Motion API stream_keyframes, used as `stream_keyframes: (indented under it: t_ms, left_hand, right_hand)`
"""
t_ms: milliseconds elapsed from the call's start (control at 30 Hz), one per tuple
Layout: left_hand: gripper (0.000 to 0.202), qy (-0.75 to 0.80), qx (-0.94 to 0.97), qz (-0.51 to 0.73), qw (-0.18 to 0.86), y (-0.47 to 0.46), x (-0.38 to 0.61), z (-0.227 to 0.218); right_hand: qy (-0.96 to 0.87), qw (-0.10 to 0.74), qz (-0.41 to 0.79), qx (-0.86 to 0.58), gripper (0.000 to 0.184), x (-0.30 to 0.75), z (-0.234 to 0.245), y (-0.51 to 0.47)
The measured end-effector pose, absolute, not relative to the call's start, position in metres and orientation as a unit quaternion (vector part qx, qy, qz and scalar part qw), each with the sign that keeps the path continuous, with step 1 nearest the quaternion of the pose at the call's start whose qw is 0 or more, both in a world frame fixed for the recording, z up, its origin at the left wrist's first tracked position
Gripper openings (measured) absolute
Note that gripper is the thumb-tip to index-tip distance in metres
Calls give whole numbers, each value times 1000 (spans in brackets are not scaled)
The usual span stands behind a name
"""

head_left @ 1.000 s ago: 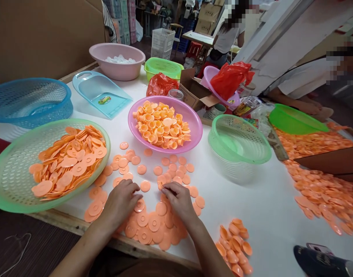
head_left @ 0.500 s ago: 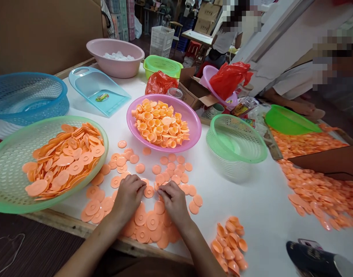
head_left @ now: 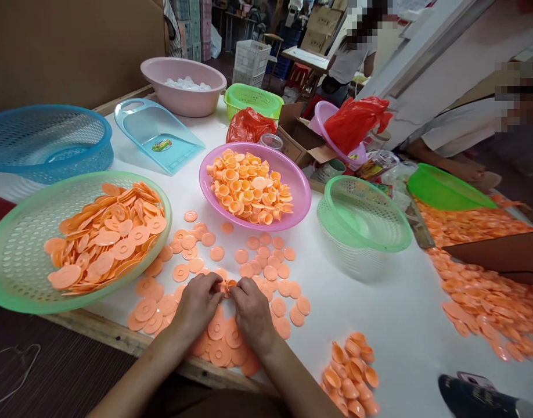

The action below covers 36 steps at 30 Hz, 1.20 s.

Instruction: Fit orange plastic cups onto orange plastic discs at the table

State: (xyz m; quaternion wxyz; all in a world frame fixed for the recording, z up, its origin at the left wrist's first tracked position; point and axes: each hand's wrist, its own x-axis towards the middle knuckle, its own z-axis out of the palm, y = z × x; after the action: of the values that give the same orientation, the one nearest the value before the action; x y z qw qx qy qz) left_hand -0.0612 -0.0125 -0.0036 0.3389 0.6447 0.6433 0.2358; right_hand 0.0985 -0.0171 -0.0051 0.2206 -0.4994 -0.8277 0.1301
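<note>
My left hand (head_left: 200,303) and my right hand (head_left: 251,310) meet over the white table (head_left: 380,313), their fingertips pinched together on a small orange plastic piece (head_left: 227,287). Beneath and around them lie several flat orange discs (head_left: 223,334). Smaller orange discs (head_left: 266,261) are scattered just beyond the hands. A green basket (head_left: 14,255) at my left holds large orange discs. A pink-purple bowl (head_left: 292,180) ahead is heaped with small orange cups. A small pile of orange cups (head_left: 349,374) lies to my right near the table edge.
An empty green basket (head_left: 363,217) stands right of the bowl. A blue basket (head_left: 44,142), a blue scoop (head_left: 157,133), a pink basin (head_left: 183,87), red bags (head_left: 249,125) and a cardboard box (head_left: 299,139) stand further back. Another person (head_left: 458,133) sits at far right beside heaps of orange parts (head_left: 488,290).
Both hands have drawn closer together until their fingertips meet on one small orange piece. The view has shifted slightly.
</note>
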Motion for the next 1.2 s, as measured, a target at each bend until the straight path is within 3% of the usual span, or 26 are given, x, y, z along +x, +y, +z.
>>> stream_keyframes:
  t_ms: [100,333,533,800,933,1100,1200]
  left_hand:
    - [26,651,620,232,370,-10,-65,-1]
    - [25,637,627,207,397,-8,-53,-1]
    - [28,618,646,291,340,-6,-59,-3]
    - [14,637,599,246,418,0,-46,8]
    - [18,630,619,214,417,1,-45,3]
    - [18,651,630,179,383,-5,-44,4]
    - [17,658,640,159,364,-4,-42,8]
  right_hand:
    - [-834,212,129,-493,24,99,-3,-13]
    - [-821,212,150,-508,25,114,-4,-22]
    - [-822,201,148,-512,29,116,0,-26]
    - [-850,212,60,-478,30,106,0,-29]
    - [-826,226,167,-488,26,109,5,-31]
    - [-667,315,360,-571,19,102,9,-33]
    - [-584,305,431,-616,15,96,10,-29]
